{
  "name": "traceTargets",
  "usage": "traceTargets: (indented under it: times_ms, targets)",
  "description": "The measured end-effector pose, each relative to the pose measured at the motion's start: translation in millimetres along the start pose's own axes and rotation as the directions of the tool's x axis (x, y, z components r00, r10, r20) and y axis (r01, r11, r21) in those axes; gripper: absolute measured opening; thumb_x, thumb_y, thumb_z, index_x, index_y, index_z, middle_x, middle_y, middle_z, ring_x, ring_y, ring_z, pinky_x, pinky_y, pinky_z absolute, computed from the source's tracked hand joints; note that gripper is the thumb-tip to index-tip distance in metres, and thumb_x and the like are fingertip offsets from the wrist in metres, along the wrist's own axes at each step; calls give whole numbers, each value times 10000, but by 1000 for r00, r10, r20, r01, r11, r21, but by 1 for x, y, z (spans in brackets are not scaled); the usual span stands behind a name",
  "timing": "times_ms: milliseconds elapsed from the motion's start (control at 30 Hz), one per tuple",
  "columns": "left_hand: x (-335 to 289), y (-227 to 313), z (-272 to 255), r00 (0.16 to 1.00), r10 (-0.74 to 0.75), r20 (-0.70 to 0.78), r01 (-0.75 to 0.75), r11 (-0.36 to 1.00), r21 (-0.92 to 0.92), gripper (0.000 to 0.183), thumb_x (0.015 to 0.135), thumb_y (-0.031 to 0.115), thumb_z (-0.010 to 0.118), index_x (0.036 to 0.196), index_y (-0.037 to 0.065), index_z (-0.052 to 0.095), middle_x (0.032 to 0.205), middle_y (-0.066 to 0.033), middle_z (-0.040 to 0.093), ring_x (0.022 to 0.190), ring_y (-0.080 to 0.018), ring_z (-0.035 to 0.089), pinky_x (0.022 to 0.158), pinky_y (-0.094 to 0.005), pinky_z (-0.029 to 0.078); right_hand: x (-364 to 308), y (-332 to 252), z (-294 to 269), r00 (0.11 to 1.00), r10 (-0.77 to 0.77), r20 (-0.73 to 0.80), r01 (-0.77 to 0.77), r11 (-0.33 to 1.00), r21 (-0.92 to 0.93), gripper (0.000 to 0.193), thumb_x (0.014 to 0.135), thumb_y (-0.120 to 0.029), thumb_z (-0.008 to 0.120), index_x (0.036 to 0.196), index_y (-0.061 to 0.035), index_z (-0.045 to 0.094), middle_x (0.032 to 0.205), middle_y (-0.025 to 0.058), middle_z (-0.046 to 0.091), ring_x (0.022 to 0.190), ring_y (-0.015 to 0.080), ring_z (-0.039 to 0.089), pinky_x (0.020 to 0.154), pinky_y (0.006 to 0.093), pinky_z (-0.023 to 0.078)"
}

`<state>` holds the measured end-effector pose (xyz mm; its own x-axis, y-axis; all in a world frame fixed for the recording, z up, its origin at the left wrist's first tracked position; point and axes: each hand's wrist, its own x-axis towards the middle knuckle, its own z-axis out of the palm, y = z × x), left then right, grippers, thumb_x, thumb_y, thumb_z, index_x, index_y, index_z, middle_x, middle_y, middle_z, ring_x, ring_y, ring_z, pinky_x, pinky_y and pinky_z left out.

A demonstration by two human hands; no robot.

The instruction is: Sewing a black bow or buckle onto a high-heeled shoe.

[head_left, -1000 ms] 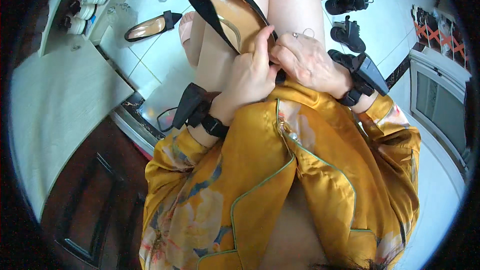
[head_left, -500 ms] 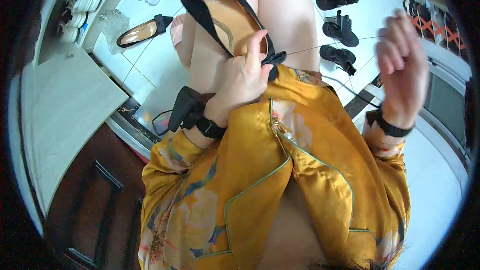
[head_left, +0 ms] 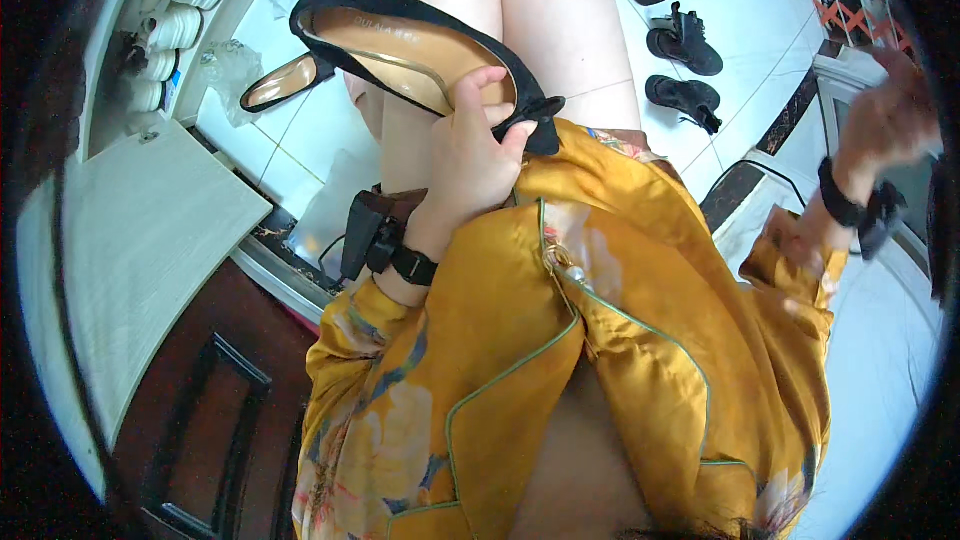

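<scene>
My left hand (head_left: 470, 155) grips a black pump (head_left: 400, 40) with a tan insole, above my lap. Its thumb and fingers close over the shoe's edge beside a small black bow (head_left: 540, 110). From near the bow, a thin thread (head_left: 600, 92) stretches over my bare leg to the right; its far end is hard to make out. My right hand (head_left: 890, 115) is raised at the far right, smeared by motion, so its fingers and anything in them do not show clearly. A second black pump (head_left: 284, 86) lies on the floor at the left, partly behind the held one.
Several black shoes (head_left: 685, 45) stand on the white tiled floor to the right. White dishes (head_left: 175, 28) are stacked in an open cabinet at the left, above its pale door (head_left: 150, 230). Clear plastic bags (head_left: 235, 75) lie nearby. A shoe rack (head_left: 850, 10) stands far right.
The held pump has tilted and shifted left, its toe now pointing more leftward. My right hand has swung outward to the right, away from the shoe.
</scene>
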<state>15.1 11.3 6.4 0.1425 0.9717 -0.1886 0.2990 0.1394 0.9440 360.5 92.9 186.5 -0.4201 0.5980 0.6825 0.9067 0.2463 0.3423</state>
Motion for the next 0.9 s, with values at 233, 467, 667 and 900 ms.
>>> traceTargets:
  times_ms: [233,467,667,900]
  targets:
    - [1,-2,-7,977,-66,203,24,979,202,314,759,74,643,1038,-37,552,904,-161,648,835,-211,633,729,-279,493,-37,-58,48,699,659,276,-622,371,690,167,894,-109,511,965,38,548,785,119,644,746,148,628,662,236,492]
    - [-1,0,-3,997,0,78,-15,981,193,259,717,121,661,944,16,597,848,-167,634,753,-309,614,685,-360,487,-56,-155,24,404,299,865,-903,-25,430,130,904,-154,496,985,-52,500,646,1,535,512,51,474,454,184,388]
    - [-3,-12,0,996,88,20,-90,979,182,262,695,134,673,927,40,593,808,-148,627,698,-289,610,632,-360,488,-62,-207,15,600,167,782,-798,186,573,56,777,-18,612,833,-17,611,754,41,574,671,133,544,620,243,435]
    - [-7,-9,1,991,116,67,-131,940,315,293,696,130,708,944,21,597,842,-130,645,768,-213,640,685,-298,512,-71,-227,21,802,11,597,-556,378,740,156,693,4,648,841,-46,636,726,75,549,664,228,569,588,304,461]
